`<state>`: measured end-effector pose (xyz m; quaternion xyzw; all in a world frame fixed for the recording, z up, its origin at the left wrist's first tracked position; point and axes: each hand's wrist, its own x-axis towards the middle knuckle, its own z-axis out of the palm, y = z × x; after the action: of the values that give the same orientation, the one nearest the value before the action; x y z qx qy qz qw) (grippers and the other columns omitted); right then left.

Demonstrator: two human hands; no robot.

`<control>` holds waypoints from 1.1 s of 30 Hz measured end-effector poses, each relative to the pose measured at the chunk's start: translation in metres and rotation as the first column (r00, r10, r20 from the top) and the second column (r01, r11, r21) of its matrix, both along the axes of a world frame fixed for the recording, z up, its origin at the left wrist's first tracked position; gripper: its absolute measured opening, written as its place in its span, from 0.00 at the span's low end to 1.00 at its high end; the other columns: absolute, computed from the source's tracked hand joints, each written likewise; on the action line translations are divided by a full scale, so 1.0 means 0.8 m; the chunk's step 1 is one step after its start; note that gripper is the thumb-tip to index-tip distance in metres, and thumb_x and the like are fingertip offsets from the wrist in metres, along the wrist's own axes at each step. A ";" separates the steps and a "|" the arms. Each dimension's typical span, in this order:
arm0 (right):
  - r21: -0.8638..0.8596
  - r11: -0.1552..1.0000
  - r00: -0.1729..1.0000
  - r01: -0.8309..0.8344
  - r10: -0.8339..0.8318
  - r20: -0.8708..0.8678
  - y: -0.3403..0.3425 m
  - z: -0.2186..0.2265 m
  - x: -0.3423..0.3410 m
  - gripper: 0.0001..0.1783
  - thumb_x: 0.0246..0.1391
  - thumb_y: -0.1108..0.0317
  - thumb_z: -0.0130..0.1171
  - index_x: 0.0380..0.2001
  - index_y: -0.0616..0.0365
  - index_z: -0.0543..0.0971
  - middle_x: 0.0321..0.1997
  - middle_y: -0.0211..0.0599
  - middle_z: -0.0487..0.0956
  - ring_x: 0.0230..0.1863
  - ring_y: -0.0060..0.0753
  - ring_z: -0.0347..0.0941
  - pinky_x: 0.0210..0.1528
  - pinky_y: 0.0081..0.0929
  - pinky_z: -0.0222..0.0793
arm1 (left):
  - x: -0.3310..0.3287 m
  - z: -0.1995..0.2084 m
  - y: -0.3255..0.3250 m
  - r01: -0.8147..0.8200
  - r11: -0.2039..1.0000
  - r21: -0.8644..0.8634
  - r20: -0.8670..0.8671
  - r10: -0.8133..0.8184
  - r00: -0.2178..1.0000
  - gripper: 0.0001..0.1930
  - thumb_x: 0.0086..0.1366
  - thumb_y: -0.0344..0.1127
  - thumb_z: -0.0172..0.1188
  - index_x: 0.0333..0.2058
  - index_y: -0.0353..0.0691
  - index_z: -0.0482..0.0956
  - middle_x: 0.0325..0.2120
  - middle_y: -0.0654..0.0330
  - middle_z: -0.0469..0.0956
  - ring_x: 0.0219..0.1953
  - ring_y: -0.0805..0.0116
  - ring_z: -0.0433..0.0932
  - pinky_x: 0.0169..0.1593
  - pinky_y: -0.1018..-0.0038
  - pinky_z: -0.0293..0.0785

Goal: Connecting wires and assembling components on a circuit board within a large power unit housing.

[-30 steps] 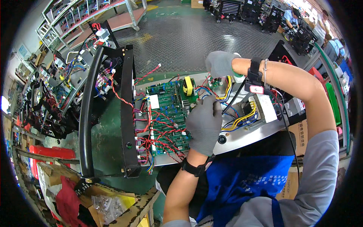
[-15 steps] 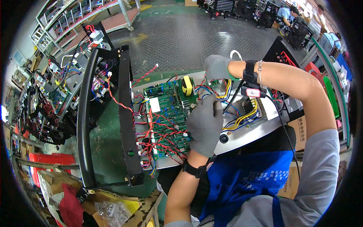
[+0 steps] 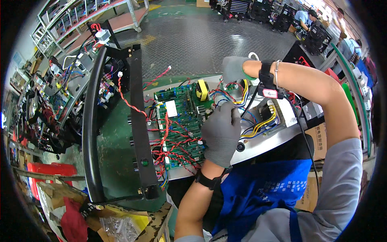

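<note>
My left hand (image 3: 221,135), in a grey glove, rests over the right part of a green circuit board (image 3: 181,121). Its fingers are curled together at a bundle of blue and yellow wires (image 3: 244,94); what they pinch is hidden. At the far edge of the metal chassis (image 3: 258,147) is my right hand (image 3: 237,68), also gloved, bent down with its fingers out of sight. A yellow-wrapped transformer (image 3: 202,90) stands on the board between the hands and the board's far corner. Twisted red wires (image 3: 169,151) with white plugs spread across the board.
Left of the board stands a black panel (image 3: 141,121) with a thick black handle (image 3: 92,125). More opened units (image 3: 76,76) sit farther left. A carton with a bag of small parts (image 3: 123,228) is at lower left. Several people (image 3: 304,22) are at the far right.
Both hands have shifted slightly to the right. The black panel's near end has swung a little to the right, and the board has moved slightly with it.
</note>
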<state>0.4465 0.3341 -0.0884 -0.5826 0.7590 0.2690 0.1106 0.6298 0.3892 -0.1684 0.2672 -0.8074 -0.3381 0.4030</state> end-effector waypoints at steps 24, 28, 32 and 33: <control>-0.095 0.994 0.997 -0.060 0.064 0.043 0.002 -0.022 -0.017 0.19 0.41 0.58 0.57 0.28 0.66 0.82 0.30 0.51 0.80 0.29 0.50 0.77 0.33 0.41 0.72 | 0.002 0.002 0.002 0.006 1.000 0.004 0.036 -0.007 0.999 0.06 0.59 0.33 0.59 0.35 0.41 0.78 0.24 0.52 0.78 0.25 0.55 0.79 0.29 0.65 0.74; -0.089 0.989 0.988 0.117 -0.107 0.115 0.010 -0.014 -0.008 0.17 0.43 0.58 0.57 0.29 0.61 0.82 0.31 0.50 0.80 0.31 0.52 0.77 0.35 0.42 0.72 | 0.006 -0.001 0.002 -0.006 1.000 -0.028 0.024 0.006 1.000 0.06 0.58 0.33 0.59 0.35 0.41 0.79 0.24 0.52 0.78 0.24 0.56 0.78 0.29 0.66 0.73; -0.071 0.996 0.993 0.061 -0.053 0.102 0.017 0.003 0.002 0.15 0.43 0.58 0.56 0.30 0.55 0.82 0.32 0.49 0.80 0.33 0.53 0.76 0.36 0.41 0.71 | 0.006 0.001 0.002 -0.008 1.000 0.002 0.021 0.008 1.000 0.06 0.58 0.33 0.59 0.35 0.41 0.79 0.24 0.52 0.78 0.24 0.56 0.78 0.29 0.66 0.73; -0.089 0.977 0.969 0.194 -0.177 0.172 0.019 0.008 0.008 0.15 0.43 0.58 0.56 0.31 0.55 0.82 0.33 0.49 0.80 0.33 0.53 0.76 0.37 0.41 0.71 | 0.006 0.000 0.002 -0.010 1.000 0.003 0.030 0.010 1.000 0.06 0.58 0.33 0.60 0.35 0.41 0.79 0.24 0.52 0.78 0.24 0.56 0.78 0.29 0.66 0.73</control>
<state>0.4531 0.3492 -0.0821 -0.5341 0.8116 0.1688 0.1662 0.6344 0.3905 -0.1684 0.2767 -0.8115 -0.3333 0.3922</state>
